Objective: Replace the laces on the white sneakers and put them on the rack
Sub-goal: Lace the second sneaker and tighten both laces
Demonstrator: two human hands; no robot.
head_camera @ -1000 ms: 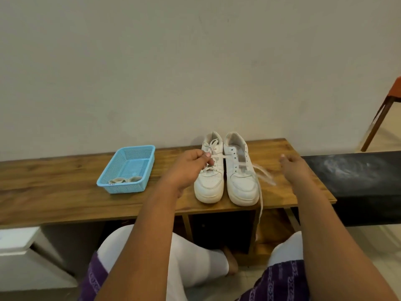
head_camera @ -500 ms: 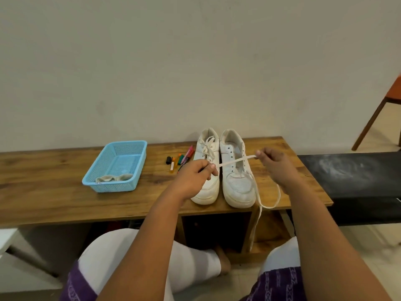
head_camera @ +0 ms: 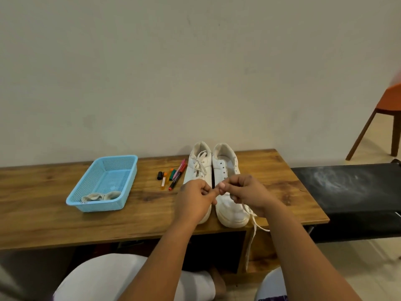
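The two hands have come together over the toe end of the right sneaker [head_camera: 230, 192]. Half a second ago the left hand [head_camera: 193, 198] and the right hand [head_camera: 245, 193] were apart with a stretch of white lace [head_camera: 251, 227] taut between them; now their fingertips meet at frame centre and no span of lace shows between them. The lace's loose end, looped beside the shoe earlier, now hangs straighter over the bench [head_camera: 65, 218] edge at lower right.
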